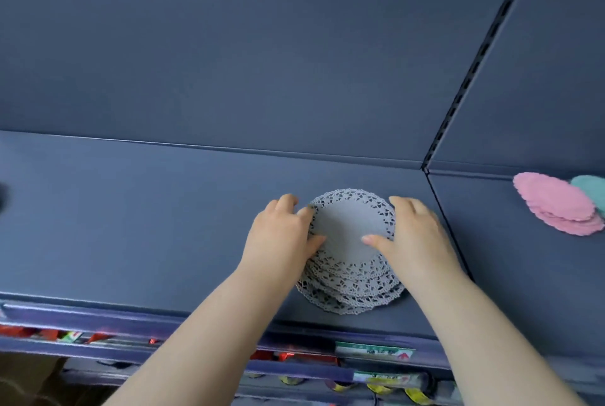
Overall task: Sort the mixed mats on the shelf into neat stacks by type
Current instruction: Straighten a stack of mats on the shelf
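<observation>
Red packets (49, 335) lie behind price labels (373, 350) low down; a slotted upright (474, 71) rises right.

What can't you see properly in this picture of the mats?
All in the head view:
- The lace mats: their count is hidden, because the top mat, the left hand and the right hand cover the ones below.
- The teal mat: cut off by the right edge, partly behind the pink mats.
- The shelf labels: too blurred to read.
- The dark shape: cut off by the left edge.
</observation>
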`<state>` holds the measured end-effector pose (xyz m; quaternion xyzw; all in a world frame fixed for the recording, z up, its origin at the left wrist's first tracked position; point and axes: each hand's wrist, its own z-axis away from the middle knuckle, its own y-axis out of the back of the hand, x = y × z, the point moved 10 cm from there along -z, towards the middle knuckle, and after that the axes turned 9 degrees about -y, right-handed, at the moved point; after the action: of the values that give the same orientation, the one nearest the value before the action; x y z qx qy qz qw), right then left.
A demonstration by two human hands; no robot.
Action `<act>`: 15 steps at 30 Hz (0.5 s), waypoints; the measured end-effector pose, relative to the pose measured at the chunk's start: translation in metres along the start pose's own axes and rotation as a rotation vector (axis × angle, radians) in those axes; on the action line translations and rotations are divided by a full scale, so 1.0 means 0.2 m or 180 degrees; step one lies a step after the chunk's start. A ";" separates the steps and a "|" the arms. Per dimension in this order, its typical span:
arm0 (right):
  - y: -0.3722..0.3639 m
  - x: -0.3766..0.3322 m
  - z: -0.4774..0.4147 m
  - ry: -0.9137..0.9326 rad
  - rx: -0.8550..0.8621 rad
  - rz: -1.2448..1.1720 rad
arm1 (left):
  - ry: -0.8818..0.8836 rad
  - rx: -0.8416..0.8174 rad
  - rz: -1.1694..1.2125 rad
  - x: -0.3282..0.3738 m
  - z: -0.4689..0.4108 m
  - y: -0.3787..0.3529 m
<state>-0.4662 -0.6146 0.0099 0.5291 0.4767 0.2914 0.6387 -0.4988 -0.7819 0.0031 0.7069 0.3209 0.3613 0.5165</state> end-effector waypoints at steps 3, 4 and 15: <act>0.02 -0.11 0.08 0.0359 0.0177 0.0154 | -0.0646 0.0192 -0.0401 0.07 -0.01 0.02; 0.01 -0.14 0.12 0.0434 0.0162 0.0123 | -0.0825 0.0267 -0.0463 0.09 0.00 0.03; 0.09 0.00 0.57 -0.0130 0.0392 -0.0570 | -0.2154 0.0446 0.0068 0.40 0.23 0.16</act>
<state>-0.3597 -0.6554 0.0265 0.5285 0.5259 0.1924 0.6380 -0.4149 -0.7481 0.0390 0.8238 0.1480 0.0888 0.5400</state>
